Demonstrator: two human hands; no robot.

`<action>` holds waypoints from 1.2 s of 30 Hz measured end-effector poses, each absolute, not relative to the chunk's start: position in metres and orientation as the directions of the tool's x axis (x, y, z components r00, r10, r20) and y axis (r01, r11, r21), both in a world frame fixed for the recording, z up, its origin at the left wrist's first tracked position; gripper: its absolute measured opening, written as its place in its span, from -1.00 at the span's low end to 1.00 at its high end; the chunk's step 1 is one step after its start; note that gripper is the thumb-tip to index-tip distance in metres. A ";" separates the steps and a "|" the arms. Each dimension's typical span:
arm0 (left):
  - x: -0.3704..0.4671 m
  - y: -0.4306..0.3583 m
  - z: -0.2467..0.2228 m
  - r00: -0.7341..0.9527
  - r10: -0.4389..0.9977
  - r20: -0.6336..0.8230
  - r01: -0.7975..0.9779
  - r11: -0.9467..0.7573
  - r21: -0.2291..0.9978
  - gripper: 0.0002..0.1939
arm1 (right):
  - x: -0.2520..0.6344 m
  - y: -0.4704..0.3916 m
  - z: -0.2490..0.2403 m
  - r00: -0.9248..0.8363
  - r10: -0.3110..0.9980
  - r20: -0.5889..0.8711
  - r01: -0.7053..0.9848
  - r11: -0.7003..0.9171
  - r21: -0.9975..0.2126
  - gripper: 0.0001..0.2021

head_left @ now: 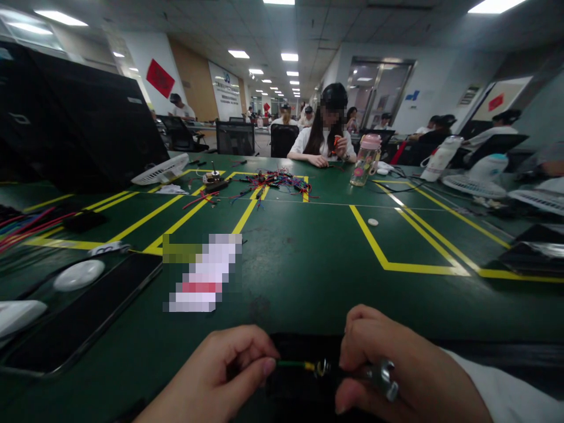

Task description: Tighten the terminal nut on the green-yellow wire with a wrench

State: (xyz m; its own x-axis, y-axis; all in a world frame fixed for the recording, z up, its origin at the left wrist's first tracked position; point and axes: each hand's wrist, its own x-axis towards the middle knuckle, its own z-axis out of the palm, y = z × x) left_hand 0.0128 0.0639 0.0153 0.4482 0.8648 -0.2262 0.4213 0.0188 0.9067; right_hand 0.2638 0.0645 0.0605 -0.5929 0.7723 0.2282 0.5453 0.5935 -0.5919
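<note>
Thumb and fingers of my left hand (224, 373) pinch a thin green wire (289, 364) near the table's front edge. A yellow sleeve (309, 366) and a small metal ring terminal (322, 368) are at the wire's right end, between my two hands. My right hand (392, 352) is curled around a silver open-ended wrench (388, 380), whose jaw shows below the fingers; the rest is hidden by the hand. Whether the right fingertips touch the terminal, I cannot tell. Dark black material (304, 346) lies beneath the wire.
Tangled coloured wires (279, 179) lie mid-table. Across from me sits a person (328, 135) holding a small orange thing. A pink-lidded bottle (365, 158), a black monitor (79, 117), a blurred-out paper (207, 276), a white mouse (79, 275) and a white disc (373, 222) stand around.
</note>
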 end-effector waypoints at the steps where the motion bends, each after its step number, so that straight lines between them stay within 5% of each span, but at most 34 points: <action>1: 0.013 0.064 0.015 0.443 0.869 -0.221 0.426 0.013 0.905 -0.81 | 0.264 0.064 0.062 -0.589 0.782 0.205 0.558 0.577 -0.597 -0.65; 9: 0.015 0.064 0.019 0.424 0.884 -0.196 0.473 -0.032 0.881 -0.81 | 0.273 0.065 0.090 -0.509 0.860 0.041 0.657 0.419 -0.627 -0.95; 36: 0.013 0.063 0.018 0.443 0.862 -0.247 0.483 0.003 0.876 -0.81 | 0.273 0.076 0.080 -0.701 0.709 0.073 0.512 0.571 -0.642 -0.88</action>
